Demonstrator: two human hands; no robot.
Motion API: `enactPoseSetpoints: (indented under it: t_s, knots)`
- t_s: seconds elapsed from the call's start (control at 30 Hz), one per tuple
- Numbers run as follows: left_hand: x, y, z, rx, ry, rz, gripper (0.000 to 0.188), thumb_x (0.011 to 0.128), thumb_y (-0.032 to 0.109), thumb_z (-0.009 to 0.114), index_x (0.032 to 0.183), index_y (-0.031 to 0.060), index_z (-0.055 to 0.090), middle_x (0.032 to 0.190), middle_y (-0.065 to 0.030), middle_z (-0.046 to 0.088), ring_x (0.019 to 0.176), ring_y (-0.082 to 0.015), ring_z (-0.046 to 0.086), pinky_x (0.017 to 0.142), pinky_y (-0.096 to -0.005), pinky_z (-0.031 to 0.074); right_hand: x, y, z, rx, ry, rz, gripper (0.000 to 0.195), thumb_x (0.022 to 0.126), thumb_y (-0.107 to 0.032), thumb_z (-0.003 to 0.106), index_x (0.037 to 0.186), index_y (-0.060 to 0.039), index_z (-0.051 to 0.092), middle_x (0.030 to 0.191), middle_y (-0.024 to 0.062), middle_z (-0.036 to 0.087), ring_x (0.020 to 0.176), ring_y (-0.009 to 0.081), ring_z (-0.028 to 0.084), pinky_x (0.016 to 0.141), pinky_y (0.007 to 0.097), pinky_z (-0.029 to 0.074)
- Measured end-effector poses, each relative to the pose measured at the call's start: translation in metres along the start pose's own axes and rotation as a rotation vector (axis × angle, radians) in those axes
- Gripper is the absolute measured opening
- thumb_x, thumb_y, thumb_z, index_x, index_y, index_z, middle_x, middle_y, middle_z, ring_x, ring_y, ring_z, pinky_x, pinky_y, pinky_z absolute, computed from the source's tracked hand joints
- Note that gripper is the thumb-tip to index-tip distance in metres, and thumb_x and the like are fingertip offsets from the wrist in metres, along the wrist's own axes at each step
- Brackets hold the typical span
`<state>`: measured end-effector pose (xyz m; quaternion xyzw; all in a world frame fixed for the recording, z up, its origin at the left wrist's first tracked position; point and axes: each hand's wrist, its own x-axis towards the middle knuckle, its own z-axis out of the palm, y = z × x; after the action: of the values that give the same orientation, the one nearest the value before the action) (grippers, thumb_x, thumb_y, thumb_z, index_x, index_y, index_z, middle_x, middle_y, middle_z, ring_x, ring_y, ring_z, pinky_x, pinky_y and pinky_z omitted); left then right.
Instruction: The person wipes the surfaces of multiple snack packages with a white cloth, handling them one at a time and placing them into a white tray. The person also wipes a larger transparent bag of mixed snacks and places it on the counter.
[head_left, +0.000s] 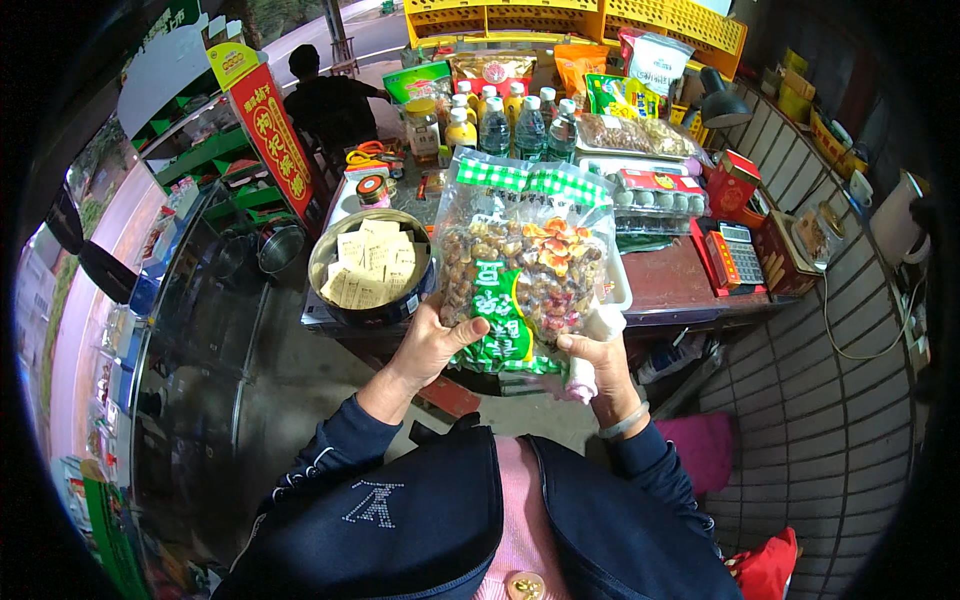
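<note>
A clear plastic bag (525, 262) with green-checked bands and printed writing hangs upright between my hands, full of small brown pieces that look like dried mushrooms. My left hand (435, 341) grips its lower left side, thumb on the front. At the lower right, my right hand (604, 360) pinches the same bag and also has a pale rolled cloth (581, 382) against the palm. Behind the bag shows the rim of a white tray (621, 281). Left of the bag, a round tin (322, 289) contains several cream paper packets (375, 259).
On the counter (660, 274) stand several bottles (529, 124), a glass jar (421, 131), orange-handled scissors (367, 154), an egg carton (660, 195) and a calculator (733, 255). A desk lamp (724, 101) is at the back right. Beyond the counter a person (326, 101) sits. A glass showcase (195, 360) runs along the left.
</note>
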<state>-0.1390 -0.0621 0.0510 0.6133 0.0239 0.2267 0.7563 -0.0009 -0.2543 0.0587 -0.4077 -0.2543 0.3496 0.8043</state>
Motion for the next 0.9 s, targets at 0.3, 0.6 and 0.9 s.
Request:
enactPoseSetpoints:
  t_s: [0.3, 0.6, 0.9]
  knots:
    - [-0.013, 0.01, 0.023, 0.522, 0.329, 0.216, 0.069, 0.089, 0.011, 0.069, 0.147, -0.001, 0.034, 0.146, -0.0146, 0.044, 0.137, -0.0257, 0.041, 0.11, -0.042, 0.034, 0.004, -0.011, -0.003, -0.214, 0.191, -0.23, 0.052, 0.073, 0.008, 0.076, 0.122, 0.0066, 0.06, 0.115, 0.0096, 0.066, 0.101, 0.0185, 0.063, 0.092, 0.0322, 0.05]
    - [-0.006, 0.007, 0.059, -0.118, 0.035, 0.137, 0.125, 0.076, 0.039, 0.085, 0.157, 0.0131, -0.006, 0.155, -0.0158, 0.022, 0.134, -0.0251, 0.041, 0.108, -0.0384, 0.041, -0.007, -0.008, 0.047, -1.177, 0.011, -0.701, 0.042, 0.079, -0.009, 0.069, 0.119, 0.0, 0.061, 0.096, 0.0196, 0.066, 0.084, 0.0357, 0.067, 0.077, 0.0393, 0.055]
    - [-0.018, 0.001, 0.021, -0.587, -0.035, -0.212, 0.071, 0.087, 0.054, 0.069, 0.134, 0.0055, 0.05, 0.122, -0.01, 0.062, 0.109, -0.0239, 0.063, 0.094, -0.0409, 0.052, -0.016, -0.004, 0.078, -1.422, -0.203, -0.757, 0.052, 0.074, -0.017, 0.078, 0.121, -0.0032, 0.061, 0.111, 0.0173, 0.062, 0.099, 0.0372, 0.063, 0.081, 0.0421, 0.055]
